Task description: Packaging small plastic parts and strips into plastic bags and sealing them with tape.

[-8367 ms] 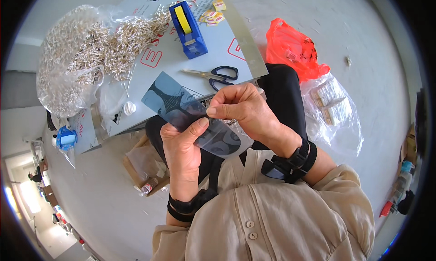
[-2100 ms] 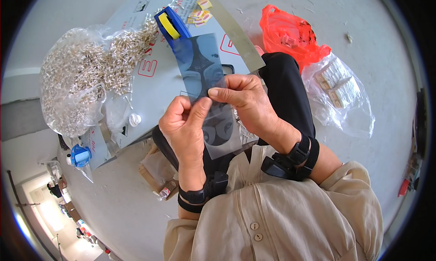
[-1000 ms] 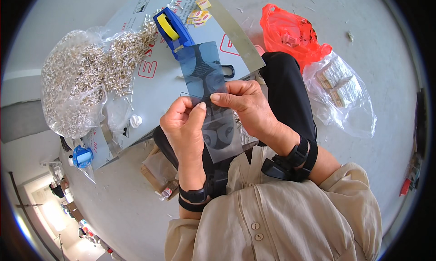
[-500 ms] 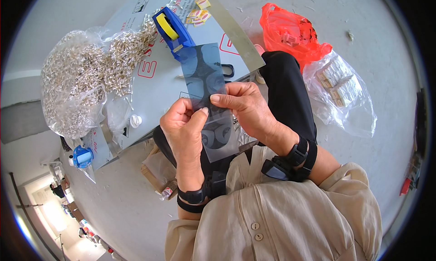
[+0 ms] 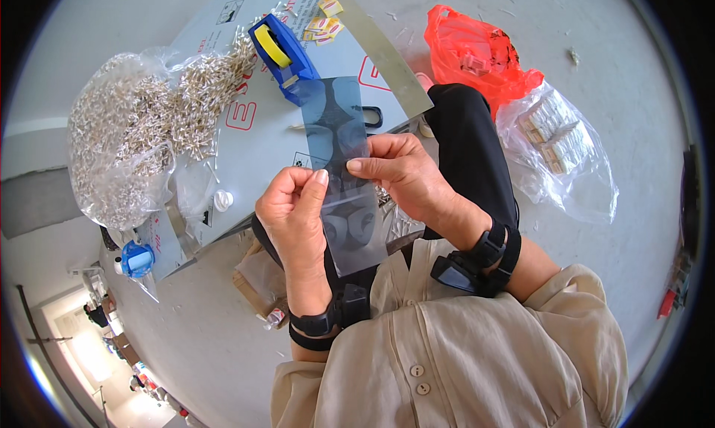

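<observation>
A long strip of dark, see-through X-ray film [image 5: 333, 122] with rounded shapes on it hangs upright in front of me. My left hand [image 5: 294, 223] pinches its left edge between thumb and fingers. On the opposite edge, the thumb and fingers of my right hand [image 5: 411, 178] are closed too. Behind the film's top, on the sheet-covered table [image 5: 257, 148], lies a blue tape dispenser [image 5: 296, 69] with a yellow roll. Dark scissors handles [image 5: 375, 116] show partly beside the film; the rest is hidden.
Left on the table, a clear bag [image 5: 100, 175] spills many cotton swabs [image 5: 201, 104]. Small yellow packets [image 5: 325, 30] lie at the far edge, a white cap [image 5: 223, 201] near the front. Right on the floor are a red plastic bag [image 5: 454, 44] and a clear bag [image 5: 588, 193] with white bundles.
My left hand has shifted slightly left, its thumb nearer the film's edge. The film has dropped slightly and stands a little straighter. My right hand keeps its pinch almost in place.
</observation>
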Action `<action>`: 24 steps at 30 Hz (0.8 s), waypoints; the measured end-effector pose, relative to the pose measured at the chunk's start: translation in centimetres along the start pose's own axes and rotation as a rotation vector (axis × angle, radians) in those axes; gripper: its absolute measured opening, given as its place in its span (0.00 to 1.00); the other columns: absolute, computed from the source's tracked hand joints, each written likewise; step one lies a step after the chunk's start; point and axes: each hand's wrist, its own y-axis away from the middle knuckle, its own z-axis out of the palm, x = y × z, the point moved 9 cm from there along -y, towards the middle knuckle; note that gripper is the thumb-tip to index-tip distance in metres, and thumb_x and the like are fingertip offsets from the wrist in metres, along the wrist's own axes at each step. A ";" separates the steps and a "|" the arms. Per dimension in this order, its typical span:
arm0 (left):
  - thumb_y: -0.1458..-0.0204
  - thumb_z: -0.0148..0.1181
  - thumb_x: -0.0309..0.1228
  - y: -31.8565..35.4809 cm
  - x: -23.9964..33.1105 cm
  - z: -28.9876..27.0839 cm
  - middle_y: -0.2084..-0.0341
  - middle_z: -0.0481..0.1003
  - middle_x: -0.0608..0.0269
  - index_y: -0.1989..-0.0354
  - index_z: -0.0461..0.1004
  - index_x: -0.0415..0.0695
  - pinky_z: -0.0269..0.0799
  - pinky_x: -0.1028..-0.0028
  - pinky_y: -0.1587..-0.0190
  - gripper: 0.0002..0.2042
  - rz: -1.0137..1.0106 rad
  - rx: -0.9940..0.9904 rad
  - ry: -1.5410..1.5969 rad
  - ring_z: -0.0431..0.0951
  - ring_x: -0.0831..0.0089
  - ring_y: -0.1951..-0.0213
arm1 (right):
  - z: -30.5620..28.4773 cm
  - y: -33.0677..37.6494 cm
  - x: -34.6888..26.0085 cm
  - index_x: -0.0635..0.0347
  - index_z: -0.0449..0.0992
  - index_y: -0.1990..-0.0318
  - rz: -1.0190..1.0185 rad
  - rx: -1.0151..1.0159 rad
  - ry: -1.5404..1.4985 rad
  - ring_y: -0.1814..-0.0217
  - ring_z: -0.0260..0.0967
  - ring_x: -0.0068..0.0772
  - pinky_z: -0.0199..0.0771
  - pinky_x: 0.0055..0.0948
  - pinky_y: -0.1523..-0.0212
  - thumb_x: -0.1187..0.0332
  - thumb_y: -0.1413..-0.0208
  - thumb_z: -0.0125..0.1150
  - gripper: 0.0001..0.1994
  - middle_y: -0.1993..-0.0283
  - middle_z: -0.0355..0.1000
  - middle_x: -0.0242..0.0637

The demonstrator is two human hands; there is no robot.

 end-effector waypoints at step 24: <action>0.60 0.64 0.19 -1.0 -2.2 1.4 0.79 0.71 0.70 0.75 0.71 0.35 0.61 0.85 0.73 0.06 -0.173 -0.128 0.101 0.66 0.86 0.77 | 0.8 -0.4 -0.4 0.68 0.73 0.67 -0.034 -0.152 0.115 0.69 0.66 0.17 0.67 0.20 0.67 0.80 0.61 0.62 0.10 0.71 0.71 0.29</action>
